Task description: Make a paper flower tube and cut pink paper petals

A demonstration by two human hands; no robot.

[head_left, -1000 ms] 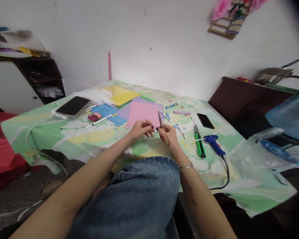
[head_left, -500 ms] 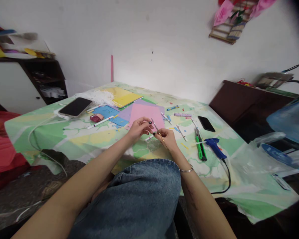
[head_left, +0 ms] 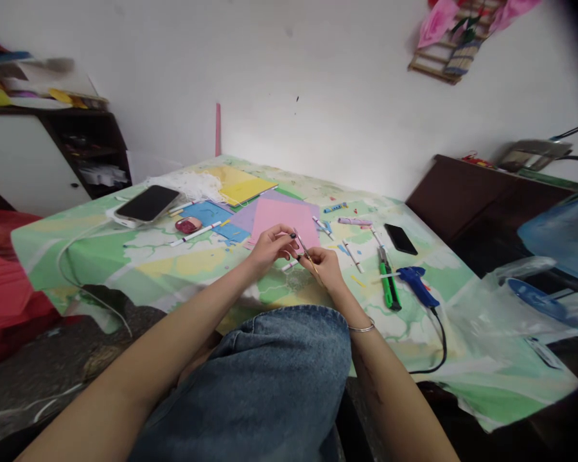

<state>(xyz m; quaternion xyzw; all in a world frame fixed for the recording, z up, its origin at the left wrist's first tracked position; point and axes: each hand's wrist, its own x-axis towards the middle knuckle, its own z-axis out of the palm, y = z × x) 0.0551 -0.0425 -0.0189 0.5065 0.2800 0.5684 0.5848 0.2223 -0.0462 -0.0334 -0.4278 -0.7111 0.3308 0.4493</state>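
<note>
My right hand [head_left: 325, 264] is closed around a slim pair of scissors [head_left: 311, 259], with silver blades pointing up and away and a gold-coloured handle end toward me. Close beside it, my left hand [head_left: 273, 249] has its fingers bent and drawn together near the blade tips. Whatever lies between those fingers is too small to make out. Both hands hover over the near part of the table, just in front of a pink sheet of paper [head_left: 282, 218]. A white marker [head_left: 290, 264] lies partly hidden beneath them.
To the right lie a green utility knife [head_left: 390, 285], a blue glue gun [head_left: 418, 287] with its cord, and a black phone [head_left: 401, 239]. Leftward are another phone [head_left: 148, 204], blue paper [head_left: 207, 217], a yellow folder [head_left: 248, 190] and white shredded strands [head_left: 187, 186].
The view has shifted slightly. My hands stay close together at the scissors, with the left fingers bent slightly differently near the blade tips.
</note>
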